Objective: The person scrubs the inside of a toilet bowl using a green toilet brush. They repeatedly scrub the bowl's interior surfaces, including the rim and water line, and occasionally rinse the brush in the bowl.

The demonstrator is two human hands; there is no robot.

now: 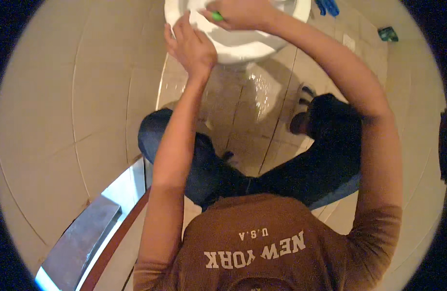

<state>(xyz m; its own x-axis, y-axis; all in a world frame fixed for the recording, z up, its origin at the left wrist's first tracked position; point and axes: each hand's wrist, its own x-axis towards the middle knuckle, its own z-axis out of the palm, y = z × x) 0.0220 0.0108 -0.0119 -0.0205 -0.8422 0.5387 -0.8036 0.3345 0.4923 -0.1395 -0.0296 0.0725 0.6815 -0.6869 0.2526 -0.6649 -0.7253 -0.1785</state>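
Observation:
A white toilet bowl (247,51) stands in front of me at the top of the head view, its far part cut off by the edge. My left hand (192,47) lies on the bowl's left rim with its fingers stretched out. Over the bowl, my right hand (245,14) is closed around a small bright green thing (217,16). Only a short piece of it shows at the fist, so its kind is hidden.
Water glistens on the tiled floor (262,89) below the bowl. A blue crumpled item (327,7) and a dark green packet (388,34) lie at the far right. My sandalled foot (305,99) is right of the puddle. Tiled walls (102,82) rise close by.

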